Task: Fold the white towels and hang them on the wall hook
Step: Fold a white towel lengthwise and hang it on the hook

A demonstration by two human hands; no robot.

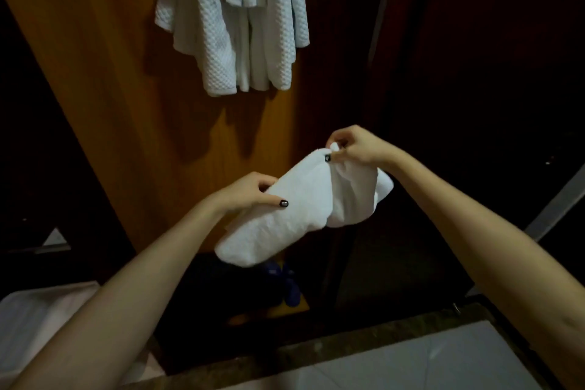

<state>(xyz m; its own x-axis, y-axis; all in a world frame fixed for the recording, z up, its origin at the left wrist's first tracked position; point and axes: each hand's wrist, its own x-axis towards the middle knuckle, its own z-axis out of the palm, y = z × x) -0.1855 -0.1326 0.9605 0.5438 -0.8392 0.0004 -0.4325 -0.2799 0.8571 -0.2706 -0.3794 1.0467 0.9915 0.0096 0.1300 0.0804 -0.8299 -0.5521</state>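
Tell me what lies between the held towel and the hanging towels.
Only bare wood panel with shadows, in the head view, between the held towel and the hanging towels.

This seems a dim room in a home or guesthouse, maybe beside a bathroom. There, white waffle towels (231, 19) hang against an orange wooden panel (95, 89), a pale tiled surface (411, 364) with a dark stone edge (380, 331) lies below, and white fabric (38, 320) rests at the lower left.
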